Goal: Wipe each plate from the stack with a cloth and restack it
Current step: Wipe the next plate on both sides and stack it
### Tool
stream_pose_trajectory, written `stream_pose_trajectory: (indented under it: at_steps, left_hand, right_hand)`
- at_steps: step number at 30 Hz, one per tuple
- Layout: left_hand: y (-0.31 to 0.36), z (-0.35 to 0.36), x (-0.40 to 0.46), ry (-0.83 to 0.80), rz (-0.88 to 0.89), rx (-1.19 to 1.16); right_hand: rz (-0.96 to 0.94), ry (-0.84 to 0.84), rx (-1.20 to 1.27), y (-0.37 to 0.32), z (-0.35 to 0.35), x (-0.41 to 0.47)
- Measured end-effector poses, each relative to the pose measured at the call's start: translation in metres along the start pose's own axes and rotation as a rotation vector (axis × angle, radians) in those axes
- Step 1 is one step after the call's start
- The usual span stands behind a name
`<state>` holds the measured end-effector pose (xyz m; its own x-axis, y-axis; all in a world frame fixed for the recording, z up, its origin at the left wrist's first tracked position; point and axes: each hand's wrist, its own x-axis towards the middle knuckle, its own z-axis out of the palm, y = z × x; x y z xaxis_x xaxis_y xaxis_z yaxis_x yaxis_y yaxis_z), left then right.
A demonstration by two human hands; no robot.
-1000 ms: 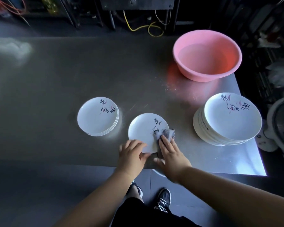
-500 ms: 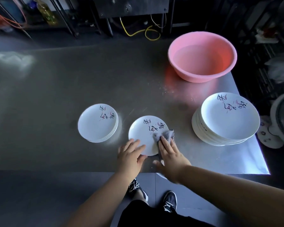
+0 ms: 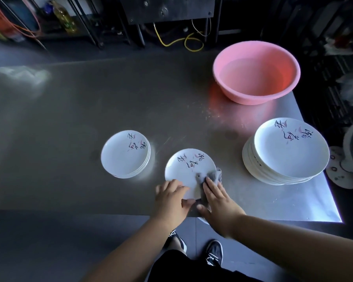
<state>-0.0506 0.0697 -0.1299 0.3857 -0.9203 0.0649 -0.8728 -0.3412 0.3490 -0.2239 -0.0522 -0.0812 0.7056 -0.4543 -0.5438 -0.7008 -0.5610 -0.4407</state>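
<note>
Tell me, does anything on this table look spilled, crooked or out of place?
Slightly. The taller plate stack on the right leans, its plates stepped sideways near the table edge. Pale specks lie scattered by the pink basin. Nothing looks broken.

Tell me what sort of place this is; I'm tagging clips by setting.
Probably a restaurant back kitchen or dishwashing area: a stainless steel table, two stacks of matching printed plates, a pink basin, and cables and racks behind.

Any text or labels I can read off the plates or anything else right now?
Single plate: brushed dark characters with pink strokes, too stylised to read.
Left stack: same marking, unreadable.
Right stack: same marking, unreadable.
Pink basin: no text.
Bottle behind the table: label blurred.
</note>
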Motion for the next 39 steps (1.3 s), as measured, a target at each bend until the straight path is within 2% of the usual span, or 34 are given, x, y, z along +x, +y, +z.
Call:
stream_pose_trajectory:
  at_steps: [3, 7, 11, 15, 22, 27, 30, 35, 39]
  left_hand:
    - [-0.012, -0.010, 0.008, -0.035, -0.027, 0.058]
    - [-0.033, -0.011, 0.011, -0.049, -0.002, 0.089]
    - [-0.032, -0.005, 0.014, 0.018, 0.019, 0.091]
    - [-0.024, -0.001, 0.009, 0.062, 0.033, 0.046]
    - [-0.014, 0.004, -0.003, 0.075, 0.008, 0.102]
    - [0.004, 0.006, -0.002, 0.067, -0.024, 0.047]
    - [0.012, 0.004, -0.001, 0.048, 0.052, 0.047]
    - [-0.025, -0.012, 0.009, 0.040, -0.049, 0.083]
    - [-0.038, -0.012, 0.016, 0.061, 0.039, 0.113]
  right_hand:
    - [-0.017, -0.026, -0.009, -0.002, -0.021, 0.008]
    - [-0.086, 0.091, -0.052, 0.015, -0.056, 0.046]
    - [-0.009, 0.132, -0.017, 0.006, -0.026, 0.043]
    - [0.013, 0.030, -0.049, -0.016, 0.010, 0.006]
    - [-0.073, 0.154, -0.035, 0.020, -0.038, 0.051]
    - [-0.020, 0.088, -0.117, 0.001, -0.001, 0.012]
    - [-0.025, 0.028, -0.111, -0.001, -0.005, 0.003]
    - [-0.065, 0.090, -0.101, 0.020, -0.047, 0.046]
    - [-0.014, 0.160, -0.013, 0.020, -0.041, 0.056]
